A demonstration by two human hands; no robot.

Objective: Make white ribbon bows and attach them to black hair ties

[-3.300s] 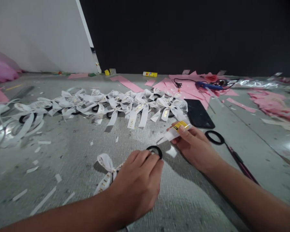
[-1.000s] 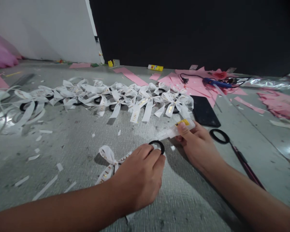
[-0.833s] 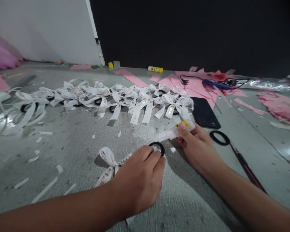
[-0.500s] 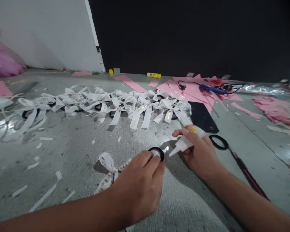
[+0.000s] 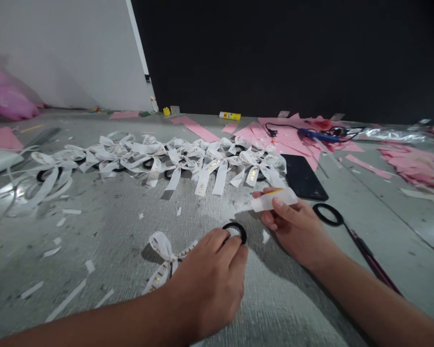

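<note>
Left hand [image 5: 219, 277] and right hand [image 5: 298, 229] are both bare, as are the left forearm [image 5: 108, 313] and right forearm [image 5: 374, 294], as far as these show. Fingers [image 5: 234, 250] are slender, knuckles rounded; each forearm broadens smoothly away from the hand. Finer surface detail too soft to assess.

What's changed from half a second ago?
The right hand has turned the white bottle more level; its nozzle swung left and up in the view. Nothing was grasped or released: the left hand still holds the black ring, and the ribbon bow stays put.
</note>
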